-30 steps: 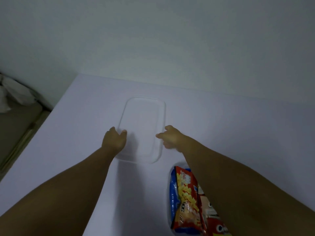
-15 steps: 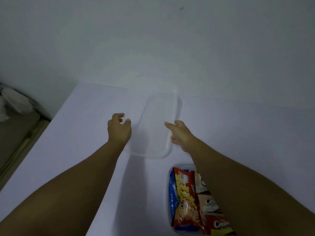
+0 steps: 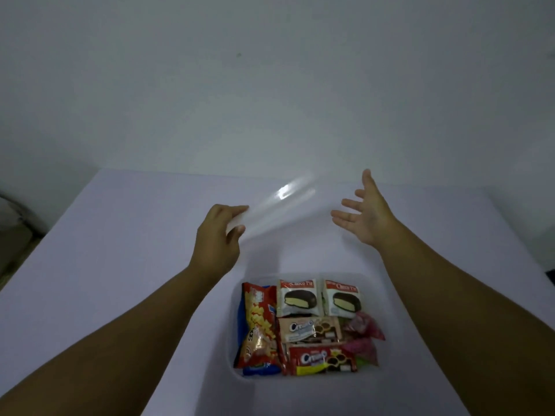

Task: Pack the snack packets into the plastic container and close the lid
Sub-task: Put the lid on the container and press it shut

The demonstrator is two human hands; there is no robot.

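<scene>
The left hand [image 3: 217,235] gripped the clear lid [image 3: 279,205] at its near-left end, thumb and fingers curled round the edge. The right hand [image 3: 365,214] was spread wide, palm turned toward the lid, fingers straight and apart; it held nothing and stood just beyond the lid's far-right end, with whether a fingertip grazed it lost in the blur.

The lid was up off the white table [image 3: 120,250] and smeared by motion, its long axis running from the left hand up and away to the right, tilted, with a bright glint near its far end. It hung beyond the plastic container [image 3: 237,325], on the side away from the person.

The container sat between the two forearms, uncovered, its long axis running away from the person. Snack packets filled it: a red chips bag [image 3: 258,328] along the left wall, two Choco Pie packets [image 3: 298,298] at the far end, cream biscuit packs [image 3: 309,328] in the middle, pink wrappers [image 3: 363,331] on the right.

Half a second before, the lid had lain flat on the table with both hands at its sides; since then it had been lifted and swung, and the right hand had let go and opened.
</scene>
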